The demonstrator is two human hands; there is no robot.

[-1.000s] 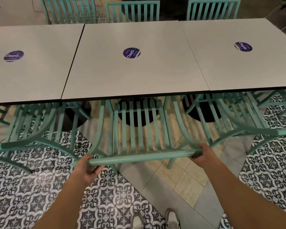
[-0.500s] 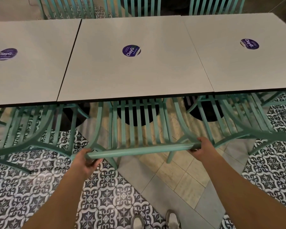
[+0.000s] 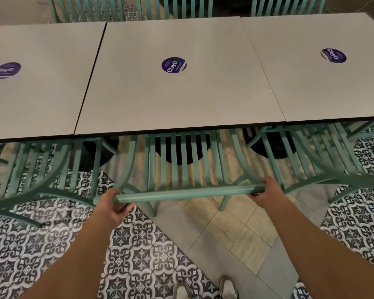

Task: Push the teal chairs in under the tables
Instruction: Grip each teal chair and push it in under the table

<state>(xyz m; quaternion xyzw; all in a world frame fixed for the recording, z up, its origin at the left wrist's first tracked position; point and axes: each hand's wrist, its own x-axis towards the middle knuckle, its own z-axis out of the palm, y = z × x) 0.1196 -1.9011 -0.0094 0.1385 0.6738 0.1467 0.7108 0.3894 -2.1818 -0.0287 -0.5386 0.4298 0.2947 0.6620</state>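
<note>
Left hand (image 3: pixel 110 205): grasping the chair rail (image 3: pixel 188 193).
Right hand (image 3: pixel 266 192): same rail.
Tip: push both evenly, straight under the desk (image 3: pixel 181 100).

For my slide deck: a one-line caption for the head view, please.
Both hands, left hand and right hand, grip the middle teal chair's top rail at the middle table.

Pretty dim, warm indoor light in here, seems to come from overhead. The pale grey square tabletops (image 3: pixel 177 93) catch it evenly with no hard glare, and it goes dark under them around the round black table bases (image 3: pixel 181 152). Wide-angle lens bends the table edges toward the corners. The teal slatted chairs (image 3: pixel 37 169) at the sides look smeared and soft.
</note>
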